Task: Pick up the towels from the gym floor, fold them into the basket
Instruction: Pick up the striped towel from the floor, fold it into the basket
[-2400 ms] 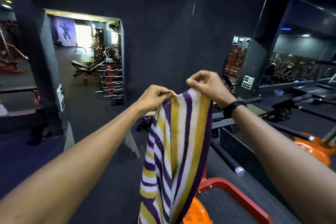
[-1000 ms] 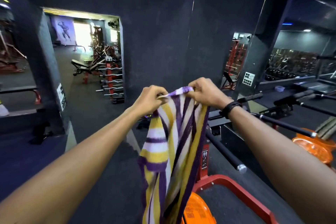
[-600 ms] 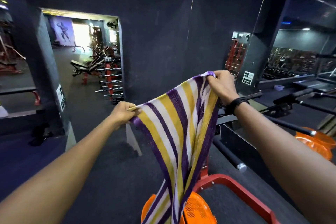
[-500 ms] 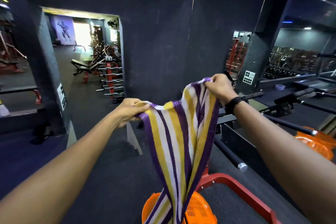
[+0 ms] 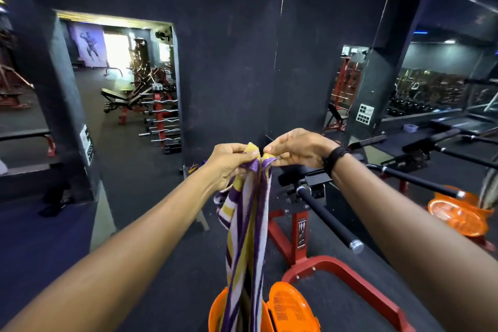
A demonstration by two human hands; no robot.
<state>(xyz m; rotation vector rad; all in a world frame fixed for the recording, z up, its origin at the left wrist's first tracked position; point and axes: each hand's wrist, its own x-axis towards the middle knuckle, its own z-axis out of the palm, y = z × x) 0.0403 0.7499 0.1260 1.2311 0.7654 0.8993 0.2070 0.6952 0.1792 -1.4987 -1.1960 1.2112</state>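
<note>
— What have you got in your hands?

— A striped towel (image 5: 249,226), purple, yellow and white. My left hand (image 5: 234,163) and my right hand (image 5: 296,147) are both out in front of me at arm's length, nearly touching each other, and each pinches a top corner of the cloth between curled fingers and thumb. The two corners meet between my hands, so the towel hangs doubled lengthwise in a narrow band.

— Where does the rest of it go?

— Straight down between my forearms. Its lower part drops in front of an orange basket (image 5: 289,310) on the dark gym floor (image 5: 151,224) right below me; whether the end touches the basket or sits inside it, I cannot tell, since it runs out of view.

— Anything on your wrists?

— A black band (image 5: 335,158) on the right one.

— And around you?

— A red machine frame (image 5: 347,275) with black padded bars (image 5: 327,217) just right of the basket. Further right, a second orange basket (image 5: 458,217) shows in the wall mirror. On the left, an opening in the dark wall shows benches and a rack of barbells (image 5: 161,121).
</note>
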